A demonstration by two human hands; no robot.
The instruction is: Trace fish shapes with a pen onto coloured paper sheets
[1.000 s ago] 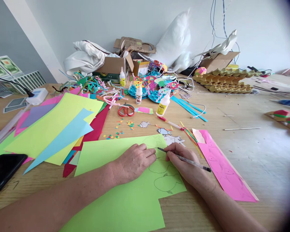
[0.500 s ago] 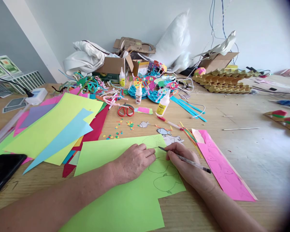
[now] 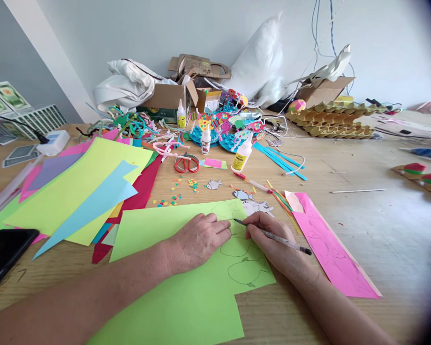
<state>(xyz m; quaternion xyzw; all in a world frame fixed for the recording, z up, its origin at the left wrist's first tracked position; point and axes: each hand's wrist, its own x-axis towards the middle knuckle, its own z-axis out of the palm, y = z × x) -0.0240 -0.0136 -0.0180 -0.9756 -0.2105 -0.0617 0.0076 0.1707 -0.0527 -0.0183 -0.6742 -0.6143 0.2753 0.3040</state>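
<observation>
A sheet of green paper (image 3: 158, 297) with pencil-like fish outlines (image 3: 247, 272) along its right side lies in front of me. On it rests my left hand (image 3: 203, 239), fingers bent and close together, pressing down; whatever lies under the fingertips is hidden. My right hand (image 3: 278, 244) is closed around a pen (image 3: 285, 241), whose tip touches the paper just beside the left fingertips. Beyond the sheet's top edge lie cut-out paper fish (image 3: 243, 195). A pink paper strip (image 3: 335, 249) with drawn fish outlines is to the right of my right hand.
Coloured paper sheets (image 3: 75, 191) and a black phone (image 3: 7, 254) lie at left. Red-handled scissors (image 3: 187, 164), glue bottles (image 3: 242, 155) and paper confetti (image 3: 168, 200) are ahead. Cardboard boxes (image 3: 165, 98) and egg trays (image 3: 330, 120) stand toward the wall.
The pen and my right hand have shifted very slightly to the left. My left hand stays in place on the green paper.
</observation>
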